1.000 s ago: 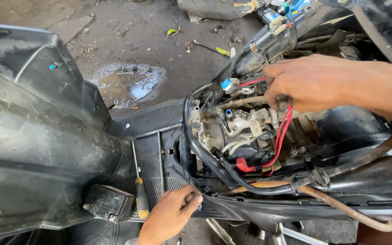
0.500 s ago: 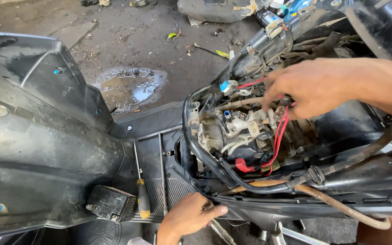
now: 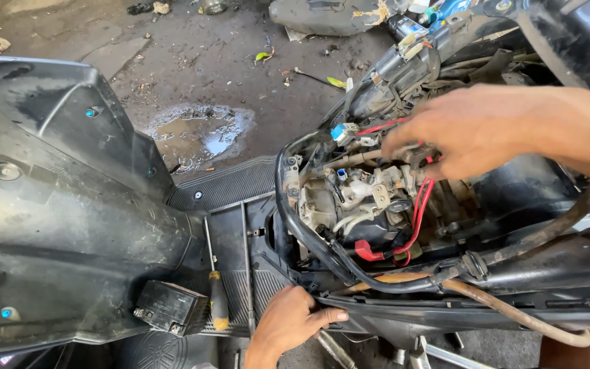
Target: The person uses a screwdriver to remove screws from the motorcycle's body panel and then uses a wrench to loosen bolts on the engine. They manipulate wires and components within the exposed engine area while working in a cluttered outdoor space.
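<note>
The big black front body panel (image 3: 56,225) of the scooter leans over the footboard (image 3: 230,239), its fairing loose; if the frame is jolted, I judge it could tip against the work area. Behind it the opened engine bay (image 3: 370,205) lies bare, and dirt from the wet, gritty floor (image 3: 199,133) could get into the exposed parts. The right hand (image 3: 472,130) reaches in at the top of the bay, its fingers (image 3: 404,140) curled narrowly around something among the hoses; it is blurred, so I cannot tell exactly what they pinch. A hard tug there risks pulling the red wires (image 3: 419,205) from their connector (image 3: 367,251) or snagging the black cable (image 3: 349,263) that loops round the bay. The left hand (image 3: 288,321) rests with fingers spread flat on the lower edge of the frame, holding nothing; a slip could pinch it against the rail. A small black battery (image 3: 171,307) sits on the footboard just beside a yellow-handled screwdriver (image 3: 216,301): metal touching its terminals could short.
</note>
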